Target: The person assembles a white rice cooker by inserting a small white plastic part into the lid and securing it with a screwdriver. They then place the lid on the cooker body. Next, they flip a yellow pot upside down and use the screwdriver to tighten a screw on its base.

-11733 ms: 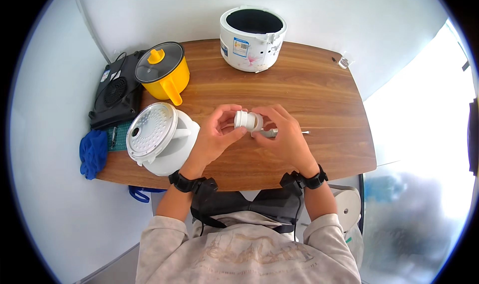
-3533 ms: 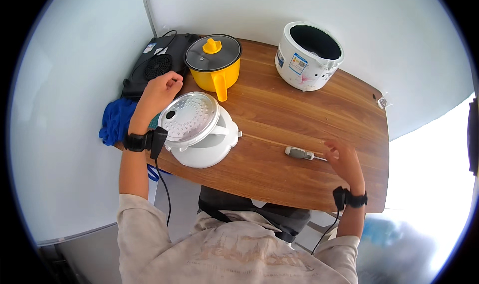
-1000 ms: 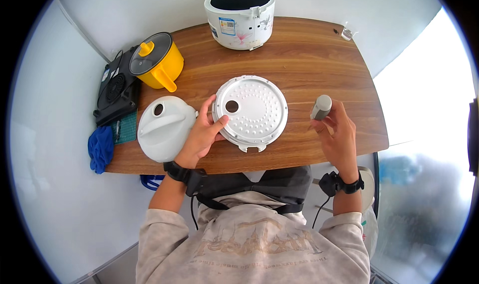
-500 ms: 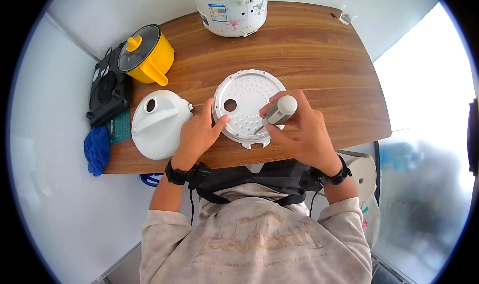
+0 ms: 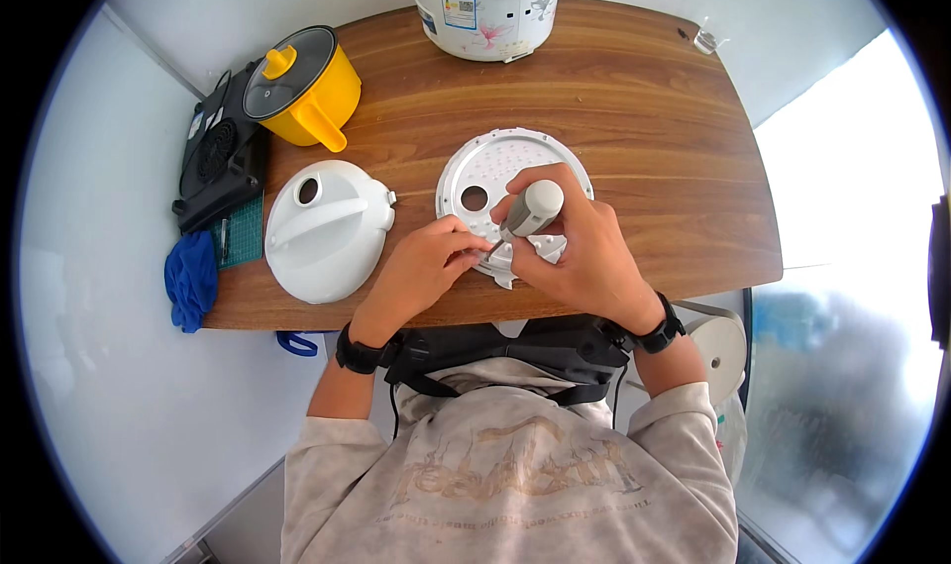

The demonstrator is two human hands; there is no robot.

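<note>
My right hand (image 5: 580,242) is closed around the grey handle of a screwdriver (image 5: 535,207), which leans with its shaft pointing down toward the near left rim of a round white plastic disc (image 5: 515,153). The disc lies on the table, with rows of small bumps and one round hole. My left hand (image 5: 421,272) is at the disc's near left edge, thumb and fingertips drawn together beside the screwdriver tip. Whatever lies between those fingertips is too small to make out. My right hand covers the disc's right part. Left of it rests a domed white lid (image 5: 332,232) with a round opening.
A yellow pot (image 5: 327,99) with a glass lid stands at the left by a black appliance (image 5: 218,153). A green mat (image 5: 243,237) and blue cloth (image 5: 190,279) lie at the left edge. The white floral cooker body (image 5: 485,24) stands at the back.
My left hand has left the disc's left edge and brought its fingertips to the screwdriver tip. The screwdriver has moved left along the disc's near rim. The whole view has shifted slightly.
</note>
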